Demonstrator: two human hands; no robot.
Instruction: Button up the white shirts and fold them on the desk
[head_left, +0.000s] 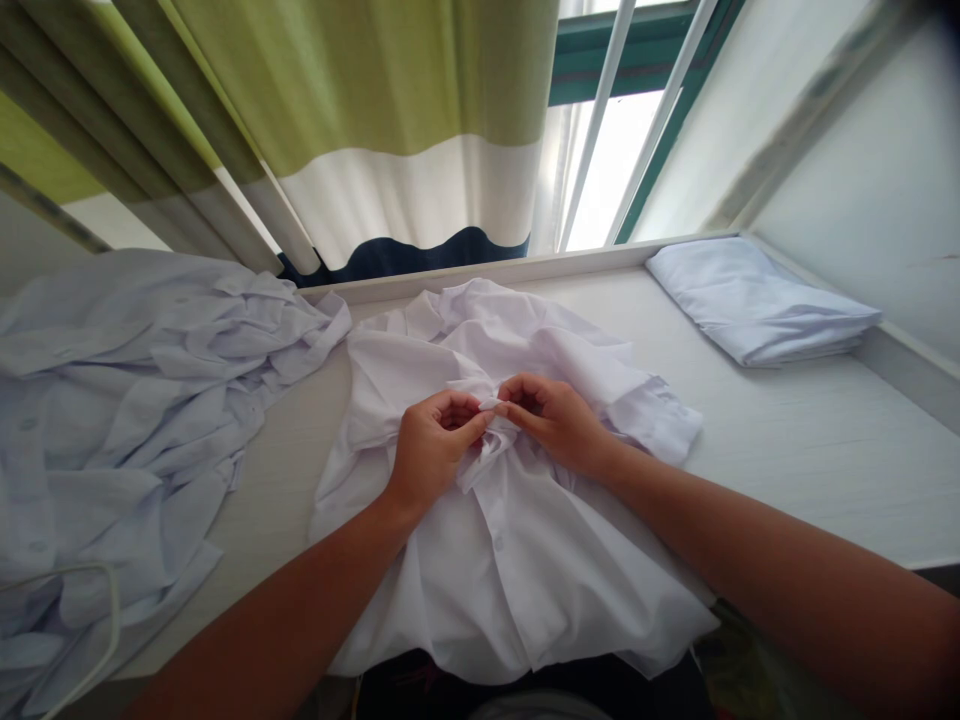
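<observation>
A white button-up shirt [517,560] lies crumpled on the white table [810,440] in front of me, its hem hanging over the near edge. My left hand [431,445] and my right hand [555,418] meet at the middle of the shirt's front placket. Both are closed in a pinch on the fabric there, fingertips almost touching each other. What sits between the fingertips, apart from cloth, is too small to make out.
A heap of unfolded white shirts [127,400] covers the table's left side, with a white cable [105,620] lying over it. A folded white garment [757,300] rests at the back right corner. Green and white curtains [375,130] and a window [615,150] stand behind.
</observation>
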